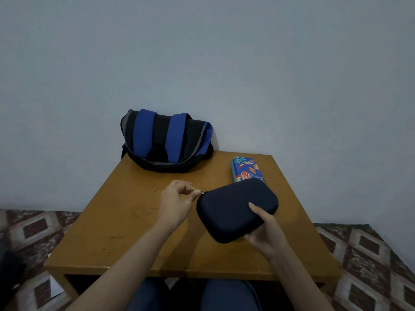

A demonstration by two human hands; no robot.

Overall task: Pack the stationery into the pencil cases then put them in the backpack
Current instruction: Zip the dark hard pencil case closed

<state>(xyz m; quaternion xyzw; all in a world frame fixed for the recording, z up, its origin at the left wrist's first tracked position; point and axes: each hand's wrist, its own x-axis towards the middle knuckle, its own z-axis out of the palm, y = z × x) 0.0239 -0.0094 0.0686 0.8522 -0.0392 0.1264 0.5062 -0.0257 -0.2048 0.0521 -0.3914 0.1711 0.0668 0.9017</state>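
A dark navy hard-shell pencil case [233, 207] is held tilted above the wooden table [125, 221]. My right hand [265, 232] grips its near right corner, thumb on top. My left hand [177, 200] pinches the small metal zipper pull [202, 192] at the case's left corner. The case looks closed. Behind it lies a blue patterned pencil case [247, 168] with cartoon prints, closed, partly hidden by the navy one. A black and blue backpack [166, 140] leans against the wall at the table's back edge. No loose stationery is visible.
The low table stands against a pale blue wall [202, 63]. Patterned floor tiles [370, 254] show on both sides. My knees in blue trousers [224, 295] sit under the table's near edge.
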